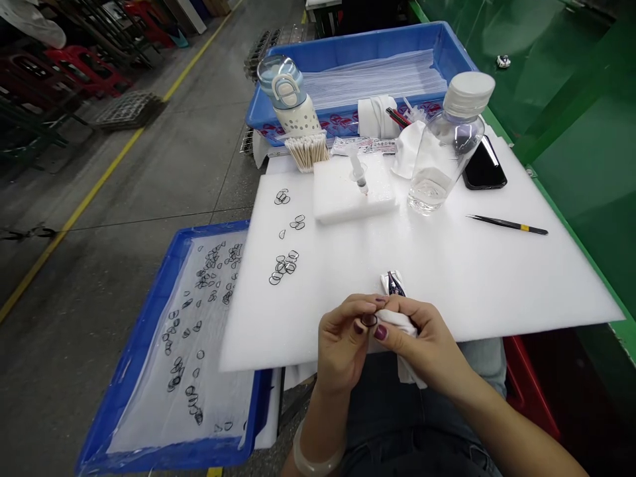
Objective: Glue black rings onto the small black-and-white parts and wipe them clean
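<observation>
Close to the near edge of a white foam sheet, both hands meet fingertip to fingertip. My left hand pinches a small black ring between thumb and fingers. A folded white cloth is gripped in my right hand, its lower end hanging below the palm. The right thumb and the cloth are right beside the ring; whether they touch it I cannot tell. Just beyond the fingers lies a small white packet with dark pieces. Loose black rings lie in groups on the sheet's left side.
A blue tray of many similar rings stands lower left. Farther back are a foam block with a syringe, cotton swabs, a patterned bottle, a clear bottle, a phone, tweezers and a blue bin.
</observation>
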Demonstrator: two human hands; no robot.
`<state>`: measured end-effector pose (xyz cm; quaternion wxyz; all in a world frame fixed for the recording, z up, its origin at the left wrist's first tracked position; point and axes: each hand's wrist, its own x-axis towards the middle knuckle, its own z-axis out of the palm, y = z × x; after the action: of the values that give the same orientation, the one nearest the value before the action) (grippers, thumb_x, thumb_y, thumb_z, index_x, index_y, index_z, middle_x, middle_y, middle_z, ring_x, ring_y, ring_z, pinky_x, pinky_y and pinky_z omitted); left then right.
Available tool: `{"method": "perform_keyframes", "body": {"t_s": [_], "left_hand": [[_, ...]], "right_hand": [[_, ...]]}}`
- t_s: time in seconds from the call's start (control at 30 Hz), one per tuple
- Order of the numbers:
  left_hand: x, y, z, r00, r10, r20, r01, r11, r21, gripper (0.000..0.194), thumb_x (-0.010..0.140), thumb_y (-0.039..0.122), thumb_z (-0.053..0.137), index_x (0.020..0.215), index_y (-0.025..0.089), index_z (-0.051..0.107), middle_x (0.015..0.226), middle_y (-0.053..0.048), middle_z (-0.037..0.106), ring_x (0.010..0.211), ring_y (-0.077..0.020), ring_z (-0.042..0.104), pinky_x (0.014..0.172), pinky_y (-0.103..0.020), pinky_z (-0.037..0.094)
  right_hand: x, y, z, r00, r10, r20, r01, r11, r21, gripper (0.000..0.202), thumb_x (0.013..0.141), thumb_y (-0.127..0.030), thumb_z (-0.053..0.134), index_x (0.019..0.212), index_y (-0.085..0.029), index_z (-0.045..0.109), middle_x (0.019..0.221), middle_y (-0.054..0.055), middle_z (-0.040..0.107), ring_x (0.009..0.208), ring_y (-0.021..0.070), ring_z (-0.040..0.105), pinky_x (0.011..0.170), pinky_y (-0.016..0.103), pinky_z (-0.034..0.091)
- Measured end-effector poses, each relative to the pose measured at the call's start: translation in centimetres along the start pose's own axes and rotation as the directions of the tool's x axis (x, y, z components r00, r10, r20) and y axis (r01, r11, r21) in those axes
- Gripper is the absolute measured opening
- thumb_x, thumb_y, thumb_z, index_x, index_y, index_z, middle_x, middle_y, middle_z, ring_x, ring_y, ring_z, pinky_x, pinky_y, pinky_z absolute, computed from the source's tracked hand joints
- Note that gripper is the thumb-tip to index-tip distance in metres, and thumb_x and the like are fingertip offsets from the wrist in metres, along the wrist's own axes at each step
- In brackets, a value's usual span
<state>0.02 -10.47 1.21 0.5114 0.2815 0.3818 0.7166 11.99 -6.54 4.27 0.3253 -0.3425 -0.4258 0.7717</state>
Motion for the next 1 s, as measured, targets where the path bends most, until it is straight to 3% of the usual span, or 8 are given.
{"method": "perform_keyframes", "body": {"t_s": [0.17, 0.23, 0.33, 0.53, 0.67, 0.77, 0.87, 1.0], "left_hand": [[0.2, 0.1, -0.3, 0.997, -0.049, -0.057, 0.047, 0.998, -0.037, 0.02, 0.071, 0.043, 0.086, 0.083, 0.028, 0.08, 0.075, 0.0, 0.074, 0.072, -0.0118, 0.07, 0.073, -0.021, 0.059], [0.3, 0.1, -0.4, 0.995, -0.062, -0.073, 0.06, 0.998, -0.036, 0.021, 0.071, 0.044, 0.086, 0.082, 0.028, 0.08, 0.073, -0.001, 0.073, 0.07, -0.0126, 0.07, 0.071, -0.023, 0.06], [0.3, 0.1, -0.3, 0.993, -0.081, -0.088, 0.079, 0.996, -0.027, 0.023, 0.069, 0.046, 0.087, 0.079, 0.027, 0.08, 0.071, -0.002, 0.074, 0.068, -0.0147, 0.07, 0.068, -0.027, 0.061], [0.1, 0.2, 0.2, 0.988, -0.108, -0.114, 0.106, 0.994, -0.021, 0.022, 0.064, 0.044, 0.091, 0.076, 0.028, 0.081, 0.07, 0.0, 0.077, 0.062, -0.0104, 0.069, 0.064, -0.019, 0.058], [0.0, 0.2, 0.3, 0.983, -0.105, -0.151, 0.105, 0.994, -0.013, 0.021, 0.066, 0.041, 0.09, 0.078, 0.028, 0.081, 0.073, -0.001, 0.078, 0.064, -0.012, 0.072, 0.066, -0.02, 0.06], [0.2, 0.2, 0.3, 0.982, -0.096, -0.16, 0.097, 0.995, -0.005, 0.025, 0.06, 0.044, 0.092, 0.075, 0.026, 0.081, 0.07, -0.002, 0.077, 0.064, -0.0156, 0.072, 0.066, -0.026, 0.062], [0.3, 0.3, 0.4, 0.984, -0.093, -0.153, 0.094, 0.996, 0.0, 0.027, 0.059, 0.045, 0.092, 0.074, 0.026, 0.08, 0.068, -0.003, 0.077, 0.062, -0.0161, 0.072, 0.065, -0.028, 0.063], [0.4, 0.4, 0.4, 0.989, -0.074, -0.127, 0.074, 0.997, -0.008, 0.024, 0.063, 0.043, 0.091, 0.077, 0.026, 0.081, 0.07, -0.003, 0.077, 0.063, -0.0155, 0.072, 0.065, -0.027, 0.062]], "right_hand": [[-0.8, 0.0, -1.6, 1.0, -0.022, -0.005, 0.021, 0.997, -0.076, 0.032, 0.077, -0.044, 0.079, 0.067, -0.017, 0.064, 0.058, -0.004, 0.046, 0.052, 0.0071, 0.039, 0.045, 0.02, 0.03], [-1.1, -0.2, -2.5, 0.986, -0.156, -0.065, 0.146, 0.98, -0.137, 0.029, 0.084, -0.042, 0.073, 0.068, -0.018, 0.069, 0.06, -0.002, 0.048, 0.053, 0.0081, 0.043, 0.047, 0.021, 0.033], [-1.2, -0.8, -3.1, 0.896, -0.432, -0.104, 0.385, 0.871, -0.305, 0.022, 0.092, -0.033, 0.064, 0.078, -0.023, 0.077, 0.066, 0.0, 0.055, 0.059, 0.0102, 0.051, 0.051, 0.023, 0.04], [-0.4, -1.4, -0.9, 0.66, -0.716, 0.229, 0.612, 0.335, -0.716, 0.021, 0.092, -0.017, 0.057, 0.1, -0.022, 0.076, 0.085, 0.005, 0.059, 0.057, 0.0079, 0.05, 0.046, 0.021, 0.043], [-0.7, -2.1, -0.7, 0.605, -0.687, 0.401, 0.564, 0.014, -0.826, 0.017, 0.09, -0.016, 0.056, 0.095, -0.016, 0.073, 0.08, 0.004, 0.059, 0.053, 0.0067, 0.044, 0.045, 0.022, 0.038], [-1.3, -3.6, -2.6, 0.653, -0.675, 0.342, 0.555, 0.121, -0.823, 0.016, 0.089, -0.015, 0.058, 0.097, -0.02, 0.071, 0.09, 0.005, 0.061, 0.061, 0.0096, 0.052, 0.052, 0.024, 0.042], [-1.5, -5.0, -5.8, 0.675, -0.736, 0.049, 0.414, 0.323, -0.851, 0.014, 0.089, -0.016, 0.06, 0.095, -0.024, 0.069, 0.1, 0.006, 0.06, 0.087, 0.019, 0.059, 0.07, 0.033, 0.047], [-0.9, -5.6, -9.6, 0.633, -0.712, -0.305, 0.231, 0.549, -0.803, 0.02, 0.083, -0.011, 0.052, 0.072, -0.02, 0.066, 0.093, 0.007, 0.064, 0.095, 0.0244, 0.057, 0.082, 0.038, 0.043]]}}
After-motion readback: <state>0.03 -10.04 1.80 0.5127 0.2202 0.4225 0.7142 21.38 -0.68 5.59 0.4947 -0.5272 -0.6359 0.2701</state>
